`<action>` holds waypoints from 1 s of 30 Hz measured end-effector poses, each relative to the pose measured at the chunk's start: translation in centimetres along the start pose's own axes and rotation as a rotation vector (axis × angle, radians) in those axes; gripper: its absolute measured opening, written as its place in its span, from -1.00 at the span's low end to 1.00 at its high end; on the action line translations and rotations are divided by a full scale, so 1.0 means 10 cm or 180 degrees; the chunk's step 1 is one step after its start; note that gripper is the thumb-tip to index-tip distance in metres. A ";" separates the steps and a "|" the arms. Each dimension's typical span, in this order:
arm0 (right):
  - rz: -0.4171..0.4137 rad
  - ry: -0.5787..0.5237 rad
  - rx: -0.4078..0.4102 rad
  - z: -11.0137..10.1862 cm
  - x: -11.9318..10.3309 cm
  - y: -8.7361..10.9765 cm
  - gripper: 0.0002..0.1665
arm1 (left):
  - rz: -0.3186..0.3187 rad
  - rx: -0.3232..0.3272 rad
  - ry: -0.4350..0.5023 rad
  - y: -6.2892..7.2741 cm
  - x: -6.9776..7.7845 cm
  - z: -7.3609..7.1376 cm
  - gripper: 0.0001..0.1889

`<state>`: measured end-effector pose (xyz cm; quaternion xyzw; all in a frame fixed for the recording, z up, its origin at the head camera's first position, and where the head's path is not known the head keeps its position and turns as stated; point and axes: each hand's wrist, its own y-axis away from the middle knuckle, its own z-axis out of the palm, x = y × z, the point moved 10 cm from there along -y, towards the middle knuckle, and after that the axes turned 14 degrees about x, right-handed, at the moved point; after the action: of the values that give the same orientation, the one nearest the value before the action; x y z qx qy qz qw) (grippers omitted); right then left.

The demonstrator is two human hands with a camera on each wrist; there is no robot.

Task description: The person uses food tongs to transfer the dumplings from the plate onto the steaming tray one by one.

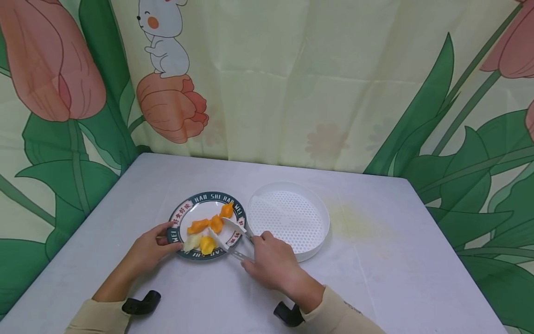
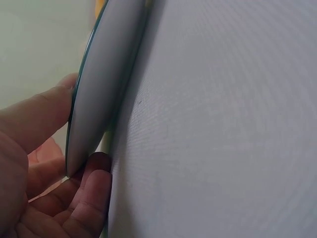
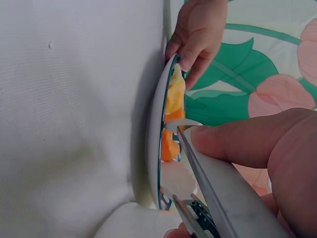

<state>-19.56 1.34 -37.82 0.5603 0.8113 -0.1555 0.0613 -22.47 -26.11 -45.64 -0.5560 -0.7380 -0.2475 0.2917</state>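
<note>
My left hand (image 1: 150, 248) holds the left rim of a round plate (image 1: 186, 209), thumb over the edge and fingers beneath; the plate's border is dark green with white lettering. On it lie small lumpy food pieces: orange ones (image 1: 216, 224), a yellow one (image 1: 207, 245) and a pale one (image 1: 193, 242). My right hand (image 1: 273, 260) grips a pair of metal tongs (image 1: 241, 255) with white tips. The tongs' arms are spread over the plate, one tip by the middle orange piece, the other near the yellow one. In the right wrist view, the thumb (image 3: 233, 139) presses along one arm of the tongs (image 3: 218, 183).
Right of the plate stands a white round tray (image 1: 325, 222) with a perforated bottom and a low wall. A white cloth covers the table (image 1: 375, 269), with a faint yellowish stain right of the tray. Behind hangs a curtain (image 1: 267, 93) printed with tulips and a white animal.
</note>
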 end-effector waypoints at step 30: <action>0.0274 -0.0259 0.0852 -0.59 0.69 0.01 -0.38 | 0.0029 0.0055 0.0039 0.03 0.02 -0.01 -0.12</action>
<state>-21.53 9.37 -34.15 0.5909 0.7554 -0.2821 0.0255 -22.24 -26.01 -45.39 -0.5553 -0.7357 -0.2432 0.3021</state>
